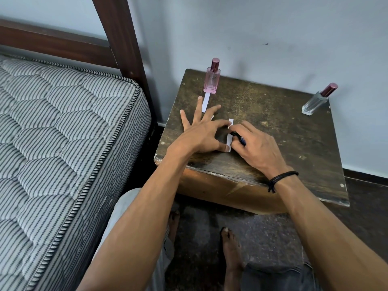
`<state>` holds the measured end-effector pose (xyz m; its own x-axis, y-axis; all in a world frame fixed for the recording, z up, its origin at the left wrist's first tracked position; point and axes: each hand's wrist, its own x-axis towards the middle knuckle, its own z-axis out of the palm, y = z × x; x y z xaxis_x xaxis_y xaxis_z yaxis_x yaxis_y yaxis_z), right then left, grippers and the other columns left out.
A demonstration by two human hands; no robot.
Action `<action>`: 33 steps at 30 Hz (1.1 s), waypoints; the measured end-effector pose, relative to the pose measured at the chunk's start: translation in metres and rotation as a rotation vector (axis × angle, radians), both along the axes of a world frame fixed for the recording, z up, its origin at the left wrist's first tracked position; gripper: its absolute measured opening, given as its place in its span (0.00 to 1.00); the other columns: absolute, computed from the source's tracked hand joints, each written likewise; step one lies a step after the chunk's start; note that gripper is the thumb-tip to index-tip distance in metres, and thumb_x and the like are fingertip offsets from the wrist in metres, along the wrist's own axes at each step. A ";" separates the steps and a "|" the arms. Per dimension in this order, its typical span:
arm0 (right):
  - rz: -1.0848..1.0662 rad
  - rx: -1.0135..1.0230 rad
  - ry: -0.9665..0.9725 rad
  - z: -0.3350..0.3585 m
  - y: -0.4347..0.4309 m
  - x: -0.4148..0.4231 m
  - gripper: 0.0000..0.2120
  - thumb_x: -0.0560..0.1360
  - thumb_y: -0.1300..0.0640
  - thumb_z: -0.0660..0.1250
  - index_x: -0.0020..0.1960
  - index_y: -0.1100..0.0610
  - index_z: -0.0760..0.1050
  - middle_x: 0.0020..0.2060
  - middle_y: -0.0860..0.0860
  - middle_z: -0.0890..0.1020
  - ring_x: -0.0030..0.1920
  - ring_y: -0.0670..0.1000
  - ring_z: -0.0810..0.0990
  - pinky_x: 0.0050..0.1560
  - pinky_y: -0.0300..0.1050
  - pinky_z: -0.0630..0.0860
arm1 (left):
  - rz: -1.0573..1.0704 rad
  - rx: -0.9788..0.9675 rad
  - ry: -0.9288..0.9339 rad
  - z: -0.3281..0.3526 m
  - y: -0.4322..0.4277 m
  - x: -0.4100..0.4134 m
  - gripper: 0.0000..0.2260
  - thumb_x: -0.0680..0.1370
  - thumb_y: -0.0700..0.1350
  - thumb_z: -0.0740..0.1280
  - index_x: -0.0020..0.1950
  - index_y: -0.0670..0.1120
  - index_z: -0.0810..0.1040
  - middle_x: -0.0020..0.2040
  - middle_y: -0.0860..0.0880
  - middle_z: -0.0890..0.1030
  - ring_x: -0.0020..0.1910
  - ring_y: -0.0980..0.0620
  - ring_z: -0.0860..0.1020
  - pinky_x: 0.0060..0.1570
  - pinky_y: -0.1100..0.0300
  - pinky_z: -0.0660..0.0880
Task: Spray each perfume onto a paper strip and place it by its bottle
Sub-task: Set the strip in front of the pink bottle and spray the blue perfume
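A pink perfume bottle (pixel 212 77) with a metallic pink cap stands at the table's far left, and a white paper strip (pixel 206 103) lies just in front of it. A clear bottle (pixel 317 100) with a dark red cap stands at the far right. A second white strip (pixel 229 138) lies mid-table. My left hand (pixel 204 131) lies spread flat, its thumb and forefinger pinning that strip down. My right hand (pixel 254 143) grips a dark pen (pixel 238 138) whose tip touches the strip. Another bit of white paper (pixel 212 117) peeks from under my left fingers.
The worn dark wooden table (pixel 294 131) stands against a pale wall. A striped mattress (pixel 63 133) on a dark wooden bed frame (pixel 123 38) lies close on the left. My bare feet (pixel 230 255) stand on the dark floor below.
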<state>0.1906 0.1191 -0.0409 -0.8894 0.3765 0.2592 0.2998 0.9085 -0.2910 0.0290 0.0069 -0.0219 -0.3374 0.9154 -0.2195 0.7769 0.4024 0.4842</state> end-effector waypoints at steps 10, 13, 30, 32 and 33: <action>0.014 0.042 -0.022 -0.002 0.001 -0.001 0.13 0.80 0.56 0.65 0.63 0.55 0.76 0.53 0.51 0.80 0.42 0.57 0.80 0.30 0.49 0.73 | 0.006 0.012 -0.001 -0.004 0.002 -0.002 0.34 0.69 0.62 0.75 0.74 0.64 0.68 0.83 0.56 0.46 0.76 0.46 0.24 0.67 0.27 0.27; 0.010 0.045 -0.019 -0.002 0.001 -0.001 0.12 0.80 0.56 0.65 0.63 0.55 0.76 0.53 0.50 0.80 0.42 0.56 0.80 0.31 0.47 0.71 | 0.005 0.018 -0.001 -0.005 0.002 -0.002 0.34 0.69 0.62 0.75 0.73 0.64 0.68 0.83 0.56 0.47 0.76 0.46 0.24 0.67 0.27 0.27; 0.007 0.020 -0.002 -0.006 0.002 -0.002 0.10 0.81 0.55 0.65 0.61 0.53 0.75 0.53 0.48 0.79 0.41 0.55 0.79 0.30 0.49 0.73 | 0.006 0.020 -0.014 -0.005 0.002 -0.002 0.33 0.69 0.61 0.75 0.73 0.63 0.69 0.82 0.56 0.47 0.75 0.46 0.23 0.66 0.27 0.27; 0.000 0.003 0.001 -0.005 0.002 -0.001 0.10 0.81 0.55 0.65 0.62 0.53 0.75 0.54 0.48 0.80 0.42 0.55 0.80 0.32 0.49 0.74 | 0.004 0.020 -0.009 -0.005 0.002 -0.001 0.34 0.69 0.61 0.75 0.73 0.64 0.69 0.82 0.56 0.47 0.76 0.46 0.24 0.67 0.26 0.27; -0.010 -0.017 0.008 -0.005 0.002 -0.001 0.11 0.81 0.56 0.65 0.62 0.53 0.75 0.55 0.48 0.80 0.43 0.55 0.80 0.33 0.49 0.74 | 0.005 0.020 -0.007 -0.005 0.002 -0.001 0.34 0.69 0.61 0.75 0.73 0.64 0.69 0.82 0.56 0.47 0.76 0.46 0.24 0.67 0.26 0.28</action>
